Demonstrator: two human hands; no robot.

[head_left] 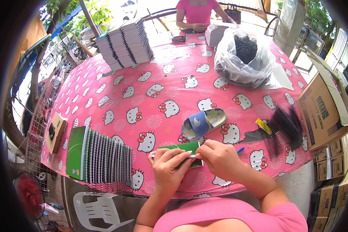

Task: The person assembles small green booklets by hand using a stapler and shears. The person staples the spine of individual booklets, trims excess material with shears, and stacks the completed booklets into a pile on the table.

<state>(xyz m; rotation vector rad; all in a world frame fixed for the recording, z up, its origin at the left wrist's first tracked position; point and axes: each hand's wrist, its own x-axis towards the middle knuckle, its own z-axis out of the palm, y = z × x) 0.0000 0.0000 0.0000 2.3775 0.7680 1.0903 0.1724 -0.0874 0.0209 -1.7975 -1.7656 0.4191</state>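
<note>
Round surface (174,77) under a pink cat-print cloth, seen from above the worker's head. At 11 o'clock stand tall stacks of spiral-bound notebooks (124,43); at 1 o'clock a clear plastic bag (243,62) holds a dark mass of binding coils. At 8 o'clock a row of green-covered notebooks (100,157) lies fanned on edge, and at 4 o'clock loose black spiral coils (284,129) are scattered beside a small yellow item. Just right of centre lies a blue slipper (203,121), sole up. At 6 o'clock, at the near edge, rests the small green notebook (183,150) in work.

The left hand (169,164) lies curled over the notebook's near-left part, fingers pressing it flat; the right hand (219,158) is closed in a pinch at the book's right edge. A thin pale rod (173,156) crosses the cover between the hands; what it is cannot be told.

Handling, as a judgement: the notebook looks light, thin and flexible, its card cover apt to bend or slide on the smooth cloth. Best held flat under one palm, gripped near the punched edge rather than mid-page.
</note>
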